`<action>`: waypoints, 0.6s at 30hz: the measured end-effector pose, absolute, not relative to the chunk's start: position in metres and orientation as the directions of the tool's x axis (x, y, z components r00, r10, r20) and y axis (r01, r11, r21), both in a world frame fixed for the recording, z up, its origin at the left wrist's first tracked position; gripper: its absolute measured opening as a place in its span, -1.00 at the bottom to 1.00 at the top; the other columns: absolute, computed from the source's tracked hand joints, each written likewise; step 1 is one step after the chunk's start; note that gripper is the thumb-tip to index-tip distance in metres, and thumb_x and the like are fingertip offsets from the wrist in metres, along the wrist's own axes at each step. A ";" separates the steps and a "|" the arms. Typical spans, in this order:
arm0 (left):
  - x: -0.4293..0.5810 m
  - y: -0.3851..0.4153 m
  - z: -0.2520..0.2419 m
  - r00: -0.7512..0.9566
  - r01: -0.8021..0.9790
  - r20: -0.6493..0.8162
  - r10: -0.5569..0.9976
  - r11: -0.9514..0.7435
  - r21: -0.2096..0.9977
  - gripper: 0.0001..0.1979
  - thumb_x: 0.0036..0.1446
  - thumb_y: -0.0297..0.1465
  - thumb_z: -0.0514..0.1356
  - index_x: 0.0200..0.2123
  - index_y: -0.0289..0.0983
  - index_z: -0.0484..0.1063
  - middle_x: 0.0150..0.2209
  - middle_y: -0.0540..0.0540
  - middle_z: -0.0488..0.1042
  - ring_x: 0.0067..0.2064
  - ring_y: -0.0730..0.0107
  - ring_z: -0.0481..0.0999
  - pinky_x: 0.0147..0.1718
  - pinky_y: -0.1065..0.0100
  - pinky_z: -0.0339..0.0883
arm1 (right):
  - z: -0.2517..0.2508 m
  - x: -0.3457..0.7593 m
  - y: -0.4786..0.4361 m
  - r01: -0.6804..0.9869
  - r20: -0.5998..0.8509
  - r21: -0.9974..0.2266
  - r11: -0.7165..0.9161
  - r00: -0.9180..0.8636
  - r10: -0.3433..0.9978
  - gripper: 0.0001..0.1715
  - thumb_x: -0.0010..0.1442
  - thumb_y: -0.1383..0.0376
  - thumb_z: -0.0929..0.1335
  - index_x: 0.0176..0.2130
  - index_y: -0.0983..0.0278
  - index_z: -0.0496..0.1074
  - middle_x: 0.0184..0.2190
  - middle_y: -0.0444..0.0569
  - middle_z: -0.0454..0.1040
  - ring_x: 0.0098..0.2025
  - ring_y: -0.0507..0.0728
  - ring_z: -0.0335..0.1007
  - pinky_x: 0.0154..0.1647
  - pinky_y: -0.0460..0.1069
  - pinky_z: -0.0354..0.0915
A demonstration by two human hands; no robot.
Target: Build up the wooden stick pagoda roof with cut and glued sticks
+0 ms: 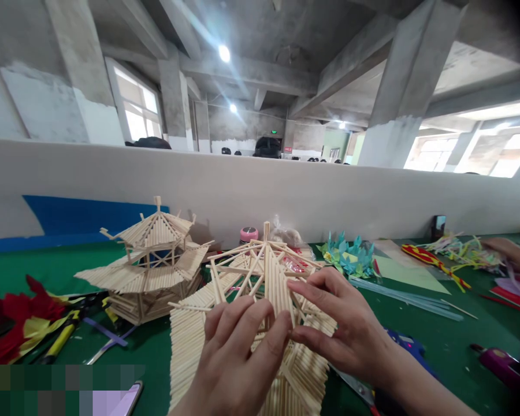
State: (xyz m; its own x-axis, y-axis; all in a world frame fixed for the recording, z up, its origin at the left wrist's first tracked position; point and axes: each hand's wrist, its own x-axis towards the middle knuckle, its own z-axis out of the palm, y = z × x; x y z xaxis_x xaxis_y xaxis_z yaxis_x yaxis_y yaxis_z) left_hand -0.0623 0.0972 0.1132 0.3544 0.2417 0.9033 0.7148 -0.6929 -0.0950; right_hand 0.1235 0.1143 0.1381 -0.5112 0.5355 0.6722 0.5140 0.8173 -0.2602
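Grip of the right hand (351, 320): thumb and index finger apart, touching a roofed wooden-stick model (275, 283), centred well before the back edge of the green surface (446, 335). Left hand (242, 349) touches it too; whether it pinches, I cannot tell.

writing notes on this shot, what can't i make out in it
Head view:
Front stick model: middle partly covered by the left hand and right hand.
Left hand's grip: hidden by the back of that hand.
Phone: cut off by the bottom edge and pixelated blocks.
Scissors: handles cut off by the bottom edge.
Blue tool: partly hidden behind the right forearm.
Red wall sign: too small to read.
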 end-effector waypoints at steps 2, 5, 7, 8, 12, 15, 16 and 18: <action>-0.063 0.098 0.112 0.362 0.707 0.902 0.235 -0.700 -0.101 -0.84 0.02 -0.49 0.13 -0.28 -0.28 0.42 -0.29 -0.10 0.39 -0.21 0.25 0.30 -0.26 0.24 0.12 | 0.137 0.124 0.114 0.490 0.685 -0.282 0.825 -0.500 0.530 -0.46 0.02 0.25 0.36 0.01 0.26 0.23 -0.33 -0.04 0.23 -0.28 0.11 0.14 -0.31 0.03 0.19; -0.063 0.100 0.111 0.359 0.708 0.900 0.245 -0.700 -0.092 -0.83 0.01 -0.48 0.14 -0.27 -0.29 0.42 -0.29 -0.10 0.39 -0.21 0.24 0.29 -0.26 0.23 0.11 | 0.135 0.125 0.113 0.463 0.699 -0.304 0.833 -0.485 0.525 -0.42 0.00 0.24 0.37 0.02 0.24 0.21 -0.31 -0.04 0.23 -0.27 0.11 0.15 -0.29 0.04 0.20; -0.063 0.100 0.111 0.360 0.705 0.900 0.244 -0.703 -0.092 -0.83 0.02 -0.49 0.14 -0.27 -0.28 0.42 -0.29 -0.10 0.40 -0.21 0.24 0.30 -0.26 0.22 0.12 | 0.133 0.126 0.114 0.459 0.707 -0.306 0.834 -0.478 0.522 -0.41 -0.01 0.25 0.38 0.02 0.23 0.21 -0.30 -0.04 0.24 -0.27 0.11 0.16 -0.29 0.04 0.20; -0.063 0.100 0.112 0.365 0.701 0.900 0.238 -0.707 -0.097 -0.84 0.02 -0.49 0.13 -0.28 -0.29 0.42 -0.30 -0.10 0.40 -0.22 0.25 0.30 -0.26 0.23 0.12 | 0.132 0.126 0.114 0.458 0.710 -0.305 0.835 -0.475 0.520 -0.41 -0.01 0.26 0.38 0.02 0.23 0.21 -0.30 -0.04 0.24 -0.27 0.11 0.17 -0.29 0.04 0.21; -0.060 0.100 0.116 0.349 0.701 0.910 0.224 -0.707 -0.094 -0.86 -0.01 -0.51 0.16 -0.31 -0.32 0.43 -0.32 -0.12 0.42 -0.25 0.25 0.32 -0.28 0.24 0.14 | 0.130 0.127 0.115 0.450 0.718 -0.305 0.839 -0.471 0.513 -0.42 -0.02 0.25 0.38 0.02 0.22 0.22 -0.30 -0.05 0.24 -0.27 0.10 0.17 -0.30 0.03 0.21; -0.059 0.100 0.117 0.331 0.703 0.917 0.222 -0.706 -0.083 -0.87 -0.03 -0.51 0.18 -0.33 -0.33 0.43 -0.34 -0.12 0.43 -0.26 0.24 0.33 -0.30 0.23 0.14 | 0.129 0.128 0.116 0.446 0.719 -0.305 0.842 -0.472 0.510 -0.42 -0.01 0.27 0.38 0.01 0.22 0.22 -0.30 -0.05 0.23 -0.28 0.09 0.16 -0.31 0.02 0.21; -0.059 0.100 0.117 0.332 0.704 0.916 0.227 -0.706 -0.080 -0.87 -0.04 -0.51 0.18 -0.33 -0.33 0.43 -0.34 -0.12 0.43 -0.26 0.24 0.33 -0.30 0.23 0.14 | 0.129 0.127 0.116 0.448 0.716 -0.306 0.840 -0.473 0.513 -0.43 -0.01 0.27 0.38 0.01 0.22 0.22 -0.30 -0.05 0.22 -0.28 0.09 0.16 -0.31 0.02 0.21; -0.059 0.101 0.116 0.337 0.705 0.911 0.236 -0.705 -0.079 -0.87 -0.04 -0.51 0.19 -0.34 -0.32 0.43 -0.35 -0.12 0.43 -0.26 0.23 0.33 -0.30 0.22 0.14 | 0.129 0.127 0.117 0.455 0.710 -0.308 0.835 -0.474 0.521 -0.45 -0.01 0.28 0.38 0.00 0.21 0.23 -0.30 -0.06 0.21 -0.27 0.09 0.15 -0.31 0.02 0.20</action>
